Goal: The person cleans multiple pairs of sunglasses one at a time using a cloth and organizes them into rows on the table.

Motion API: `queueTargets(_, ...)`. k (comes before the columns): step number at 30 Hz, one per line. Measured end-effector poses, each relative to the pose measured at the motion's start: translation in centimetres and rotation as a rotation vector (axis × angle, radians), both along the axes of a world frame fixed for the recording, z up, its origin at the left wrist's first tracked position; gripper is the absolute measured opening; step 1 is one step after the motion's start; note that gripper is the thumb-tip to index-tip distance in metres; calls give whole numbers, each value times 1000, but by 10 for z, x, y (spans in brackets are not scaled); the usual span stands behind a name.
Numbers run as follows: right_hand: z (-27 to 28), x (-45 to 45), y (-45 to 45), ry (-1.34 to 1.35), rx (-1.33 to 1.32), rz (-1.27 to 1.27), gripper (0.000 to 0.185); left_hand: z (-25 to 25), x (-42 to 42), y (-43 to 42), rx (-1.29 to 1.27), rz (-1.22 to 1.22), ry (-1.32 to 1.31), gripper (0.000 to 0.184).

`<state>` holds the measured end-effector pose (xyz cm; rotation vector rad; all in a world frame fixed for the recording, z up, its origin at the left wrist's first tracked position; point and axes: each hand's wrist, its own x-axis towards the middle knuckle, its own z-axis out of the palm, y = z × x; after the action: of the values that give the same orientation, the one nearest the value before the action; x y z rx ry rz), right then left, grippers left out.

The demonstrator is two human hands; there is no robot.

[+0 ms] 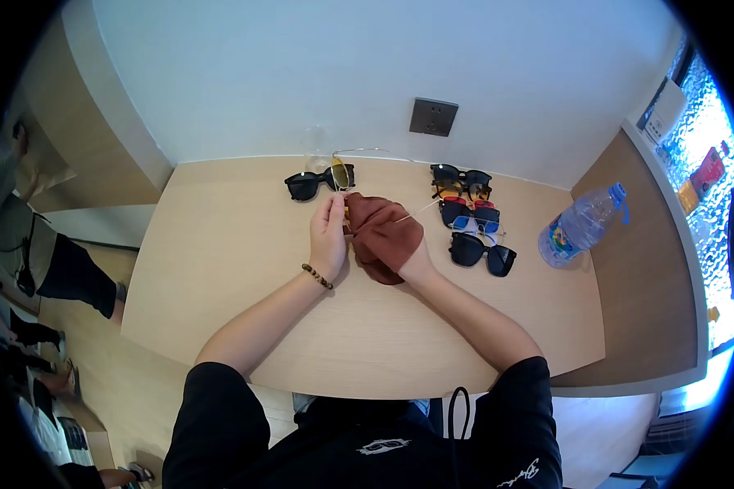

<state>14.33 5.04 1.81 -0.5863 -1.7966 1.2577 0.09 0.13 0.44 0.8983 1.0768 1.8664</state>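
Note:
Metal-framed glasses with yellow lenses (pixel 342 174) are held up over the table, their thin temples pointing away from me and to the right. My left hand (pixel 328 234), a beaded bracelet at its wrist, is closed on the frame near the bridge. A reddish-brown cloth (pixel 386 238) covers most of my right hand (pixel 415 265), whose fingers are hidden beneath it. The cloth is bunched against the right part of the glasses, so the other lens is mostly out of sight. Just beyond my left hand lie black sunglasses (pixel 304 186).
Several sunglasses (pixel 470 213) form a column right of the cloth. A clear bottle with a blue cap (pixel 575 228) stands by the wooden side panel (pixel 648 269). A dark socket (pixel 434 116) is on the wall. Other people (pixel 69 273) are at the left.

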Motion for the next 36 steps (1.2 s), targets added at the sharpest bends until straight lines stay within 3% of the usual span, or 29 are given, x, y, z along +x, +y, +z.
queueTargets(5, 24, 6, 0, -139, 26, -162, 16, -20, -11, 10, 19, 47, 62, 32)
queueTargets(7, 52, 13, -1, -346, -273, -138, 17, -11, -10, 9, 22, 55, 33, 33)
queueTargets(8, 46, 14, 4, -347, -273, -136, 17, -7, -9, 7, -1, 46, -6, 33)
queueTargets(10, 30, 15, 15, -97, -33, -82, 20, -4, -9, 6, -20, 38, -47, 34)
queueTargets(11, 27, 16, 21, -98, -32, -82, 20, -6, -9, 8, -14, 51, -35, 35)
queueTargets(13, 30, 14, 30, -510, 317, -75, 26, -5, -9, 9, -9, 63, -23, 36)
queueTargets(14, 28, 14, 32, -510, 317, -75, 26, -5, -10, 11, 2, 95, -22, 35)
queueTargets(16, 34, 12, 28, 467, -714, 285, 24, -5, -10, 11, 12, 127, -22, 34)
queueTargets(17, 39, 16, 28, 468, -713, 285, 24, -4, -11, 12, 24, 125, -13, 34)
queueTargets(18, 71, 20, 16, -202, -234, 160, 20, -5, -11, 12, 36, 123, -4, 35)
queueTargets(19, 89, 22, 11, -848, 274, 15, 34, -7, -13, 13, 38, 123, -3, 35)
queueTargets(20, 74, 25, 18, -847, 276, 15, 34, -8, -14, 13, 44, 134, 14, 35)
queueTargets(22, 26, 37, 41, 366, -492, 315, 22, -8, -13, 12, 49, 143, 29, 35)
queueTargets(23, 23, 40, 45, 365, -491, 313, 22, -3, -12, 9, 20, 122, 12, 35)
queueTargets(25, 19, 41, 55, 411, -837, 248, 13, -2, -10, 6, -11, 102, -5, 34)
queueTargets(26, 11, 37, 61, 411, -839, 247, 13, -3, -9, 4, -14, 30, -3, 34)
queueTargets(28, 3, 23, 66, 245, -552, -26, 15, -3, -6, 0, -14, -43, 0, 34)
queueTargets(30, 8, 20, 56, 328, -597, -39, 17, -3, -4, -5, -70, -218, 101, 32)
queueTargets(35, 25, 23, 47, 347, -698, -106, 18, -8, -4, -1, 68, -155, 453, 28)
queueTargets(36, 23, 24, 49, 272, -510, -106, 16, -6, -5, -1, 114, -98, 588, 27)
